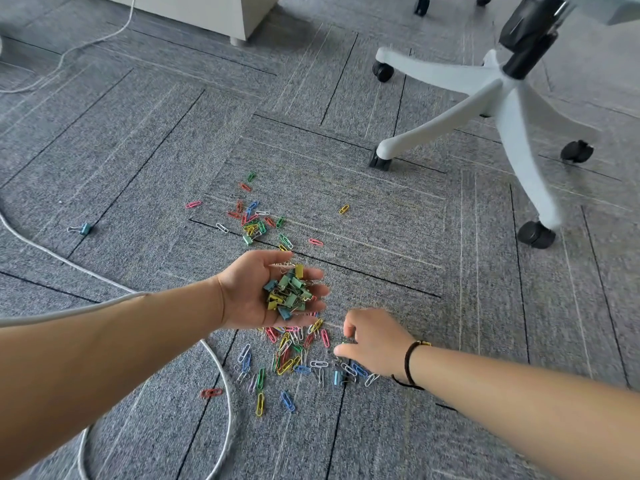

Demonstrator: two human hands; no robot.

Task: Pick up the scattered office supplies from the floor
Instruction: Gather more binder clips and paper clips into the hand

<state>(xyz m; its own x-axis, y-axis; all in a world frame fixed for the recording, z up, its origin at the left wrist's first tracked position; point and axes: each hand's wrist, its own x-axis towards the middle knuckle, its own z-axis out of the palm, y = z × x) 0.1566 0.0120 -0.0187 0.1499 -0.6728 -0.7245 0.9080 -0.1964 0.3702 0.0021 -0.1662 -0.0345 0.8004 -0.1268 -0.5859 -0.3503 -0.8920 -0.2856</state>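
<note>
My left hand is held palm up above the carpet and carries a heap of small binder clips, green, yellow and teal, on its cupped palm. Below and to the right, my right hand reaches down to the floor with curled fingers. Its thumb and forefinger pinch a small green clip. A dense patch of coloured paper clips lies under and between the hands. A second patch of paper clips lies farther away. One teal binder clip sits alone at the left.
A white office chair base on black castors stands at the right. A white cable loops over the grey carpet at the left and under my left arm. The foot of a white cabinet is at the top.
</note>
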